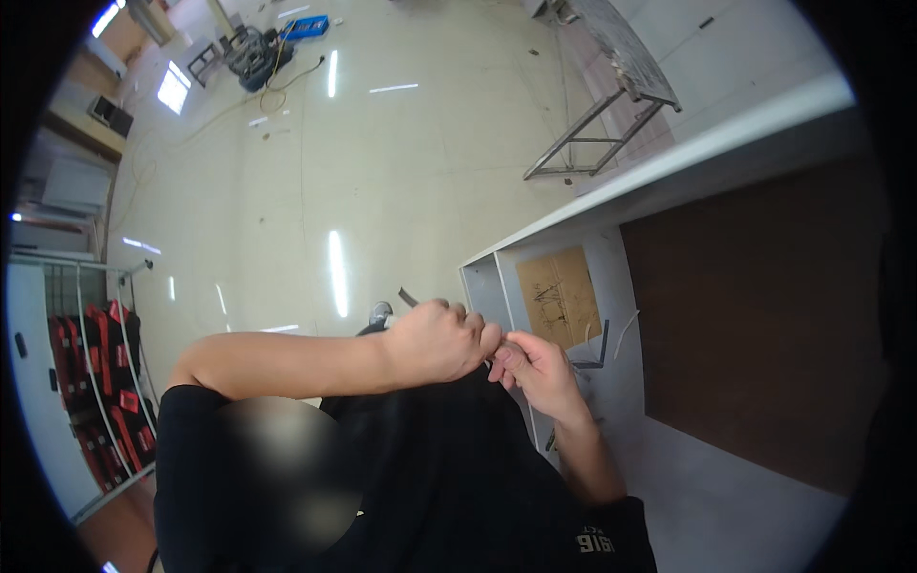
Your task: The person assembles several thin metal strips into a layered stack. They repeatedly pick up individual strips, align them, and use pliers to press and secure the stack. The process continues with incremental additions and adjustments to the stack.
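Observation:
My left hand (444, 339) is closed in a fist in front of my body. A narrow, dark, flat strip (408, 297) sticks out beyond its far side; its other end is hidden inside the fist. Right against it, my right hand (540, 374) has thumb and fingers pressed together. Whatever lies between those fingers is covered and too small to make out. The two hands meet in front of a white cabinet (485, 286). Inside that cabinet, a brown cardboard piece (564, 291) with dark scribbles is close to my right hand.
A dark angled piece (602, 351) and a thin white strip (627, 332) lie in the cabinet beside a brown panel (755, 315). A metal trestle (621, 95) stands far right. Far left are a dark machine (253, 57) with a yellow cord and a rack of red-black packages (105, 372).

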{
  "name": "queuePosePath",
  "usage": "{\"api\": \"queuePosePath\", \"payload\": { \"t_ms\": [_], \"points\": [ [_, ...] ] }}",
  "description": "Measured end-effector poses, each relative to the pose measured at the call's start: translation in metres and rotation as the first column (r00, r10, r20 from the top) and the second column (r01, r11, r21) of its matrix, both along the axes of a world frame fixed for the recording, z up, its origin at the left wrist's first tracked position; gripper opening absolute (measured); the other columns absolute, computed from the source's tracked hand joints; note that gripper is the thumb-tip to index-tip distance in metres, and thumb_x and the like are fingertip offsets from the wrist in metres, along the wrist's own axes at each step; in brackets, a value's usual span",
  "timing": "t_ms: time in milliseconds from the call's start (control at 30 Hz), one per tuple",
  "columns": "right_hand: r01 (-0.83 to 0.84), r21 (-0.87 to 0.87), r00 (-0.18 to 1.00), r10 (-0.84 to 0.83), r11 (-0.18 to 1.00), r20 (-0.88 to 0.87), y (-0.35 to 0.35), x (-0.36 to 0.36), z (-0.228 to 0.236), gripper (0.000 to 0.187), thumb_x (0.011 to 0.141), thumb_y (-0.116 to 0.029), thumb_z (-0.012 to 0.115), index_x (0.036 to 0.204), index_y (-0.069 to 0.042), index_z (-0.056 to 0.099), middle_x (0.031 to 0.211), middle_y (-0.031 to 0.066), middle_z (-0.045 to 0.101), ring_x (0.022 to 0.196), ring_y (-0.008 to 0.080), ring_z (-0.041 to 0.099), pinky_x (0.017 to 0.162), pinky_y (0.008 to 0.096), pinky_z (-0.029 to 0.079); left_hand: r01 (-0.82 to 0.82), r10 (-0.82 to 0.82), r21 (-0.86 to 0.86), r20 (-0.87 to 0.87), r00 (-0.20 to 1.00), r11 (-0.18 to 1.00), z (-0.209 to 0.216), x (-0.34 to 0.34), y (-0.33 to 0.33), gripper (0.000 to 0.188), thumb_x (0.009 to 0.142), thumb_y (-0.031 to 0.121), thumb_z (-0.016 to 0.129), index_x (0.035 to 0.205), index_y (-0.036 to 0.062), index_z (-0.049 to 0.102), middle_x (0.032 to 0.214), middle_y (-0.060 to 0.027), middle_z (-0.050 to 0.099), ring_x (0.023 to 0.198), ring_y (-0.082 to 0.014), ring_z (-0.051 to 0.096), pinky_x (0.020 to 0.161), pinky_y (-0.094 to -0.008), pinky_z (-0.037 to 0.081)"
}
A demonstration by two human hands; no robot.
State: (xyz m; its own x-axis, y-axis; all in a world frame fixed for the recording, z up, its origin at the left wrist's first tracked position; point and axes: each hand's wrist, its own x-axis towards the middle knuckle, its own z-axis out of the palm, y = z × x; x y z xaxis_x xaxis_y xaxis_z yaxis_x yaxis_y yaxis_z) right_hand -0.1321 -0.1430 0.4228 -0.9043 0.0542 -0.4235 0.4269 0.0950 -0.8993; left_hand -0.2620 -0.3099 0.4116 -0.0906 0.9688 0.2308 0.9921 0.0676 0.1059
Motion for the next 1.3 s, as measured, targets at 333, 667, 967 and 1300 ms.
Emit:
{"api": "queuePosePath", "payload": {
  "t_ms": [333, 667, 967, 1300],
  "points": [
    [-0.212, 0.174, 0.977, 0.211, 0.962, 0.027, -0.087, -0.129, 0.021, 0.023, 0.093, -0.024, 0.06, 0.085, -0.003, 0.066, 0.058, 0.0014, 0.061, 0.05, 0.0075, 0.053, 0.047, 0.0247, 0.039, 0.039, -0.063, 0.066, 0.413, 0.908, 0.997, -0.01, -0.122, -0.112, 0.024, 0.087, 0.023, 0.058, 0.077, 0.0042, 0.046, 0.066, -0.0088, 0.055, 0.058, -0.0231, 0.061, 0.05, -0.0351, 0.05],
    [-0.178, 0.044, 0.971, 0.168, 0.983, 0.171, -0.059, -0.283, -0.038, 0.027, 0.095, -0.026, 0.059, 0.085, -0.001, 0.065, 0.059, 0.0046, 0.06, 0.054, 0.0118, 0.056, 0.053, 0.027, 0.043, -0.055, 0.105, -0.138, 0.388, 0.916, 0.989, -0.055, -0.259, -0.082, 0.02, 0.086, 0.019, 0.059, 0.076, 0.0064, 0.047, 0.064, -0.0065, 0.054, 0.056, -0.0215, 0.062, 0.045, -0.0334, 0.049],
    [0.0, 0.433, 0.809, 0.255, 0.901, -0.529, -0.001, -0.467, -0.057, 0.039, 0.072, -0.019, 0.079, 0.102, -0.003, 0.061, 0.087, 0.0102, 0.065, 0.078, 0.0274, 0.064, 0.066, 0.0364, 0.052, -0.144, 0.283, -0.433, 0.276, 0.918, 0.89, -0.005, -0.44, -0.008, 0.015, 0.086, 0.016, 0.058, 0.084, 0.004, 0.051, 0.067, -0.0076, 0.058, 0.06, -0.0259, 0.063, 0.05, -0.0365, 0.049],
    [0.293, 0.505, 0.841, 0.032, 0.812, -0.54, 0.061, -0.519, -0.072, 0.023, 0.074, -0.008, 0.074, 0.092, -0.003, 0.061, 0.077, 0.0064, 0.06, 0.074, 0.0245, 0.06, 0.062, 0.0353, 0.051, 0.28, 0.093, -0.462, 0.635, 0.767, 0.842, -0.01, -0.559, 0.103, 0.025, 0.092, 0.024, 0.059, 0.084, 0.0015, 0.05, 0.073, -0.0166, 0.061, 0.072, -0.0376, 0.061, 0.06, -0.0446, 0.048]
  ]
}}
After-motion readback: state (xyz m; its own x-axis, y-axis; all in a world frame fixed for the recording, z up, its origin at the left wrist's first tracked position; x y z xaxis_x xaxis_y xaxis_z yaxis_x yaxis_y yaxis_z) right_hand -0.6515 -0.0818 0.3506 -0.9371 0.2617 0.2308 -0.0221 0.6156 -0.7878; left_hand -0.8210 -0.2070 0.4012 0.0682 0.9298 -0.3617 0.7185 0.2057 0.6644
